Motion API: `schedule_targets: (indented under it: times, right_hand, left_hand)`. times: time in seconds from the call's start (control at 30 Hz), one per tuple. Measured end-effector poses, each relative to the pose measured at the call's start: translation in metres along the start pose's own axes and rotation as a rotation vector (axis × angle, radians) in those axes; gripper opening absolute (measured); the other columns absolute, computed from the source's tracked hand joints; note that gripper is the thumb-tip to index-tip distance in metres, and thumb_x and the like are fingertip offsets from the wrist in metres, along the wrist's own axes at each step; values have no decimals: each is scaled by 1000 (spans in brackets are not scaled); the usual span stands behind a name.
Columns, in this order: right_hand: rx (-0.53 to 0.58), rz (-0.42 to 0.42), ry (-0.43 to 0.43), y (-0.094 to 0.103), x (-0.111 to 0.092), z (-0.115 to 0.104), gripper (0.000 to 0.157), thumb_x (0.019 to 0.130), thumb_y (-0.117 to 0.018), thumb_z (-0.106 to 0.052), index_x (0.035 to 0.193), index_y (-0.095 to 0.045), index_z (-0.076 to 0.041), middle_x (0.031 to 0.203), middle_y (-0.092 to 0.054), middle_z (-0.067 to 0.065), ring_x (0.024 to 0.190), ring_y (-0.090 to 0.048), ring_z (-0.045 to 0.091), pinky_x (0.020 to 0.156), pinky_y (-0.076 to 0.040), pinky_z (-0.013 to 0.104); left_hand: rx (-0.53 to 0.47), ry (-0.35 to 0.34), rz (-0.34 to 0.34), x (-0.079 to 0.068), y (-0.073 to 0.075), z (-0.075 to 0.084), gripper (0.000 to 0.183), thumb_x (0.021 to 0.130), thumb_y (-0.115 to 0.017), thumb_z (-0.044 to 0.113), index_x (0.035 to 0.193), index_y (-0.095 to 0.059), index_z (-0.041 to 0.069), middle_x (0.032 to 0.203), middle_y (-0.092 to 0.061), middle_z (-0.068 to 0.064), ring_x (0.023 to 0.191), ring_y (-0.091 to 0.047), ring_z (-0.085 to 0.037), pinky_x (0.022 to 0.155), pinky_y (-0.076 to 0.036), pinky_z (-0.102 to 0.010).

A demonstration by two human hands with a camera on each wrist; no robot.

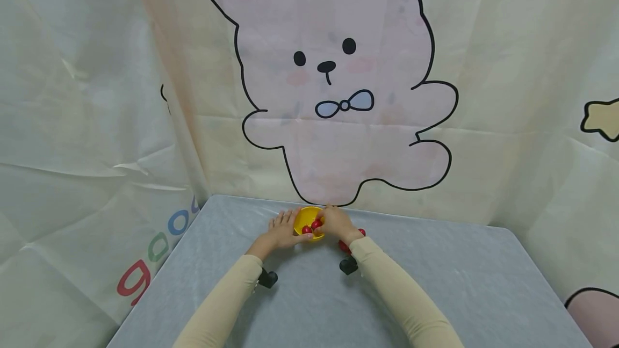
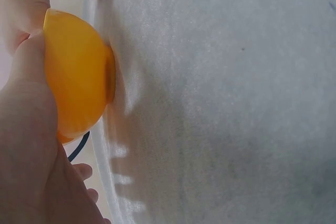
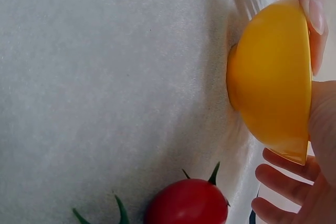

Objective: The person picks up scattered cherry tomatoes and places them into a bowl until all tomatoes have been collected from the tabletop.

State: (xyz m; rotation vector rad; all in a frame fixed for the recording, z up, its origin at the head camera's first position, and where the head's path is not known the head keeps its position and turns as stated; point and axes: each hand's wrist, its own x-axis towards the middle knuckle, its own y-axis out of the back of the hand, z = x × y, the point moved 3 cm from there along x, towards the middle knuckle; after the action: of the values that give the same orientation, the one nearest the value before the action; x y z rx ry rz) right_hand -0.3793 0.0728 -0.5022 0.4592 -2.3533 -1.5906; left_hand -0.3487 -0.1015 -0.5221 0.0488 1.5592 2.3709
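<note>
1. Nearest the head camera are my pale sleeves (image 1: 213, 310), running forward over the worktop (image 1: 309, 305) from either side.
2. The bowl (image 3: 275, 77) is at the far part of the worktop, between my hands, upright on its foot with its mouth facing up. It is round, so I see no long axis to line up with.
3. My left hand (image 1: 284, 232) holds the bowl's left side, thumb along the near rim, fingers spread around the outside.
4. My right hand (image 1: 336, 224) comes over the right rim, thumb and a finger pinching the held tomato (image 1: 316, 224) inside the bowl. How firm that pinch is, I cannot tell.
5. The second tomato (image 1: 307, 230) lies in the bowl, just left of the held one and nearer my left thumb.
6. The outer tomatoes (image 3: 186, 203), with green stems, rest on the worktop to the right of the bowl and slightly nearer me. My right wrist partly hides them, so I cannot count them surely. I judge this the relation that matters: they are on my right hand's side, with the bowl between them and my left.
7. Beyond the worktop hangs a cloth (image 1: 508, 42) with a drawn bear (image 1: 333, 149).
</note>
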Motion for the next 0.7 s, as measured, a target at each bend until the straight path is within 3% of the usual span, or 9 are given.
schedule_targets:
  times: [0.3, 0.53, 0.7]
  right_hand:
    - [32, -1, 6, -2, 2, 2, 28, 80, -82, -23, 101, -76, -7, 100, -72, 7, 97, -59, 24, 97, -53, 43]
    - [48, -17, 30, 2, 1, 3, 32, 80, -82, -24, 105, -75, -5, 100, -66, 9, 90, -56, 23, 91, -53, 40]
    - [55, -1, 32, 10, 4, 5, 36, 82, -81, -26, 110, -73, -6, 109, -65, 11, 95, -57, 23, 97, -52, 42]
  left_hand:
    - [4, -5, 1, 2, -1, -1, 98, 87, -51, 73, 160, -11, 21, 165, -21, -16, 151, -17, -44, 121, -11, -67]
    - [11, 1, -8, 2, -2, -2, 100, 86, -48, 77, 160, -10, 22, 165, -20, -16, 152, -16, -43, 121, -11, -66]
    - [9, 7, -9, 2, -2, -2, 100, 85, -48, 78, 160, -10, 23, 166, -20, -16, 153, -15, -42, 121, -10, -66]
